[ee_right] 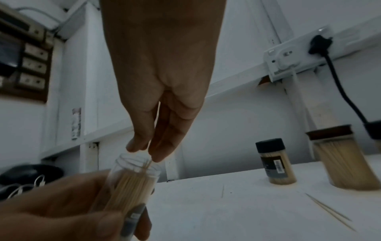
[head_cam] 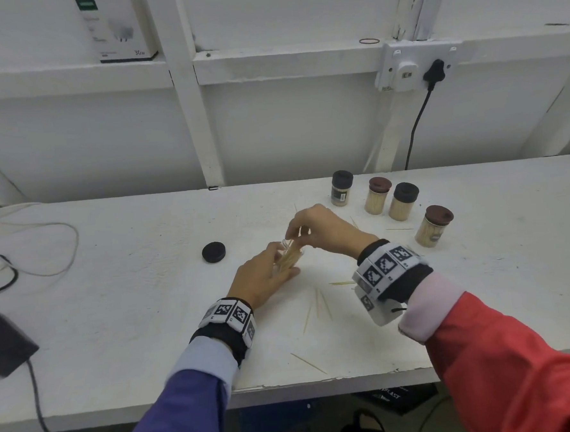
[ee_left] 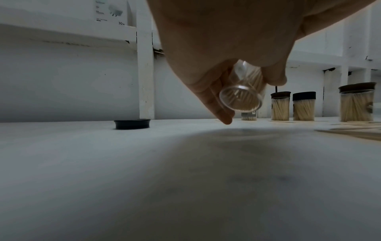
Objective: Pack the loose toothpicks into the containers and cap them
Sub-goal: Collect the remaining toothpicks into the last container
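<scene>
My left hand [head_cam: 267, 273] grips a clear open container [head_cam: 289, 256] of toothpicks, tilted above the white table; its round base [ee_left: 240, 98] faces the left wrist camera. My right hand [head_cam: 314, 229] hovers at the container's mouth [ee_right: 137, 164] and pinches a few toothpicks [ee_right: 147, 164] between thumb and fingertips, their ends inside the mouth. A loose black cap [head_cam: 213, 252] lies flat on the table to the left. Several loose toothpicks [head_cam: 319, 302] lie scattered in front of the hands.
Several capped containers full of toothpicks stand at the back right, among them a black-capped one [head_cam: 342, 188] and a brown-capped one [head_cam: 433, 226]. White and black cables [head_cam: 45, 250] and a dark pad [head_cam: 4, 341] lie at the left. A wall socket with a black plug [head_cam: 433, 70] is behind.
</scene>
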Motion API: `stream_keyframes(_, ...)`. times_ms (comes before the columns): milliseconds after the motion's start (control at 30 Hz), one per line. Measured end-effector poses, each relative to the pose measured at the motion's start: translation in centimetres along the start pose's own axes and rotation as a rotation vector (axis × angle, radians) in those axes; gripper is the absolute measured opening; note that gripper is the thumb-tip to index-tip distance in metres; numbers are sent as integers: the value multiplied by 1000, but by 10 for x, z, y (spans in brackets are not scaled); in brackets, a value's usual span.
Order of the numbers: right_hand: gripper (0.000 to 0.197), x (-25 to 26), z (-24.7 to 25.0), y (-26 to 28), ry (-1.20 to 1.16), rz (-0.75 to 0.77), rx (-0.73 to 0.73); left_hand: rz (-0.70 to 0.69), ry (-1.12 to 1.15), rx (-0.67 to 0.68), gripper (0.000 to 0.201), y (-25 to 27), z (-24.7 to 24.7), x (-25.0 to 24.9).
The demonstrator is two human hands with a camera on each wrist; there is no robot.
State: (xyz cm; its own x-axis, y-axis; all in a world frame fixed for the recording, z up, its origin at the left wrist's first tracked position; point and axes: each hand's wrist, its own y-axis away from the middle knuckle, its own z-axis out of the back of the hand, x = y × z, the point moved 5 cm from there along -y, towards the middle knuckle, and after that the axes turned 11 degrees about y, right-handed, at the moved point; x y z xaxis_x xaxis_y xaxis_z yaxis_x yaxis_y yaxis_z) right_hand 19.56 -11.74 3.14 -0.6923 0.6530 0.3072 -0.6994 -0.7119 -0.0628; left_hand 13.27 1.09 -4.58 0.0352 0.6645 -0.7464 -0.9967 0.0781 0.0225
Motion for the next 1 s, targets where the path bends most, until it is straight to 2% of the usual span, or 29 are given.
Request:
stream_keyframes(133,13,-7,13,0,-314,-71,-146,2,128,-19,53,1,1,0)
stream_keyframes(200,17,-18,15,5,-355,-134,-240,3,144,-42,53,1,2,1)
stream_keyframes(267,21,-30,10,12,-303,-198,-262,9,155,-86,52,1,5,2)
stream_keyframes(300,24,-34,4,16,-217,-199,-196,12,161,-117,52,1,7,3)
stream_keyframes(433,60,-24,-46,44,180,22,364,9,150,-203,53,0,12,2)
stream_keyframes(500,72,-14,-59,57,227,128,465,3,126,-188,53,0,11,1)
stream_keyframes(567,74,-8,-64,65,234,175,479,0,99,-155,52,1,9,1)
stream_keyframes(700,57,-6,-66,68,274,215,471,-2,66,-131,50,2,8,-2)
stream_keyframes(867,20,-15,-62,68,267,183,363,7,46,-125,50,3,8,-2)
stream_keyframes(1000,12,-20,-59,73,292,156,328,10,28,-121,51,3,9,-3)
